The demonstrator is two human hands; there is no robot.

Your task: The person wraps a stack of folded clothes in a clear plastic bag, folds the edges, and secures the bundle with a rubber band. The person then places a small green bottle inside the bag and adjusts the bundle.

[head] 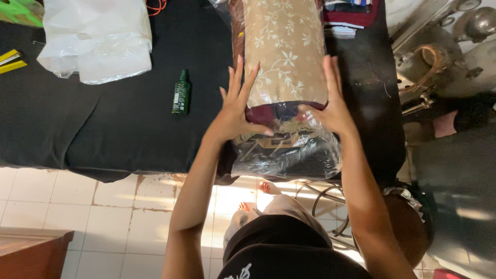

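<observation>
Left hand [237,111] and right hand [333,101] flat, fingers spread, pressing either side of the folded floral cloth [285,51] in its clear plastic wrap [289,152]. Lying on the black table cover [103,129], near end overhanging. Judged part-packed: cloth mostly inside, wrap loose and unsealed; green spray bottle [181,93] and white plastic bag [95,39] lying well apart.

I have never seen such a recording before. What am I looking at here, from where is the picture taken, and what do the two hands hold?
There is no machine here: a person works with two bare hands. The single picture comes from a camera worn on the person's head, looking down.

The left hand and the right hand press flat on either side of a folded fabric bundle, beige with a white flower pattern, wrapped in clear plastic. Neither hand closes a grip around it; the fingers are spread open.

The bundle lies on a table covered with a black cloth. Also on the cloth are a small green bottle and a white plastic bag. Below is a tiled floor.
</observation>
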